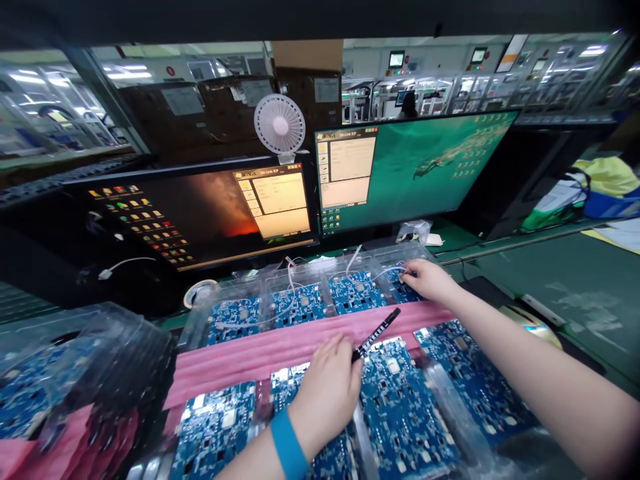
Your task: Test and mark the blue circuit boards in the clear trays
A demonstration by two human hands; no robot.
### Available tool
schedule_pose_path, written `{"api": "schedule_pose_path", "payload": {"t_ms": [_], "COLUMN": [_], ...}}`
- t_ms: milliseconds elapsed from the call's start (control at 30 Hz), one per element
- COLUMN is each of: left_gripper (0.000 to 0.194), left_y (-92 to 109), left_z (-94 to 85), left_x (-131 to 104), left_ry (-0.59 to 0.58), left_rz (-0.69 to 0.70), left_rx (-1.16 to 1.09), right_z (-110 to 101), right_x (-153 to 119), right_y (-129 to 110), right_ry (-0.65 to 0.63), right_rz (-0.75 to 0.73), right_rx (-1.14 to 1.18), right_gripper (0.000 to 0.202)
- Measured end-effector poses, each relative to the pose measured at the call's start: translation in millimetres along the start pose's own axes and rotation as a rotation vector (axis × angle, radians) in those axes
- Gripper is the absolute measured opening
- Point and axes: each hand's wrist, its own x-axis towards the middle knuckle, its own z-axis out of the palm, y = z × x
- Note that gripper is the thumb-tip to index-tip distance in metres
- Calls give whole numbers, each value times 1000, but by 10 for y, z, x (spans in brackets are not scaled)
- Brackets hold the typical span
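Right-hand grip [429,280] pinches a white cable [387,270] over a blue circuit board [401,291] just beneath, cable trailing leftward, while the left hand [331,383] clasps a marker [377,333] angled toward that grip.

My black marker [376,335], white lettering, slanted up-right, lower center of frame, my blue circuit boards [400,407], chip-studded, two rows, lower half, thin white cable [388,270], curved, right of center.
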Motion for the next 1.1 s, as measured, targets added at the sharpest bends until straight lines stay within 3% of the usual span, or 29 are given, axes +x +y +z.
{"api": "schedule_pose_path", "payload": {"t_ms": [1100], "left_gripper": [33], "left_y": [-16], "left_z": [25], "left_x": [-19], "left_ry": [16], "left_rz": [17], "left_rx": [40], "right_z": [-35], "right_x": [-34], "right_y": [-27], "right_ry": [-42], "right_rz": [67], "right_rx": [-25], "right_gripper": [14]}}
